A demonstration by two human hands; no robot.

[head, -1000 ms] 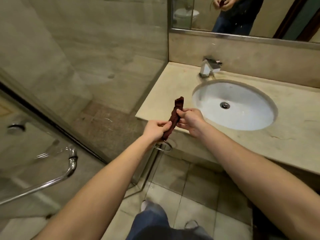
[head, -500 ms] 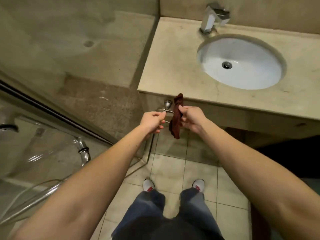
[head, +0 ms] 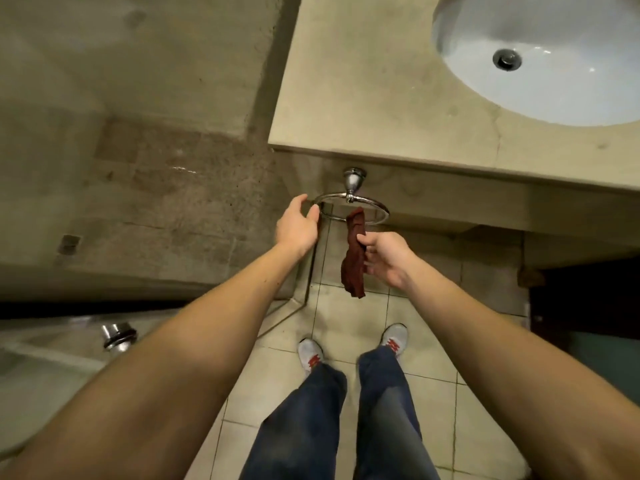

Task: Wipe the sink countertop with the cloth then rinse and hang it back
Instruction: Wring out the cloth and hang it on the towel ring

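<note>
a: where is the cloth?

b: the cloth [head: 354, 258] hangs in front of the vanity, below the front edge of the countertop [head: 363, 98] and above pale floor tiles [head: 346, 323]. its top end reaches the near rim of a chrome towel ring [head: 374, 221] fixed to the vanity face. i cannot tell whether it is draped over that rim or only meets it.

a: what does the cloth look like?

b: it is dark reddish brown with a coarse, nubby surface. it is bunched lengthwise into a narrow, slightly twisted strip, thin at the top and broader at the lower end, which dangles free.

a: and the hands?

b: the right hand [head: 388, 258] pinches the cloth about midway along, thumb on top and fingers curled beside it. the left hand [head: 298, 226] holds nothing. its fingers are relaxed and spread, cupped at the left edge of the ring. whether it touches the metal is unclear.

a: what surrounds them?

b: a white oval sink basin [head: 571, 88] with a metal drain [head: 507, 59] sits in the beige stone countertop at upper right. lower down, legs in blue jeans [head: 304, 427] and grey shoes [head: 310, 355] with red marks stand on the tiles.
</note>
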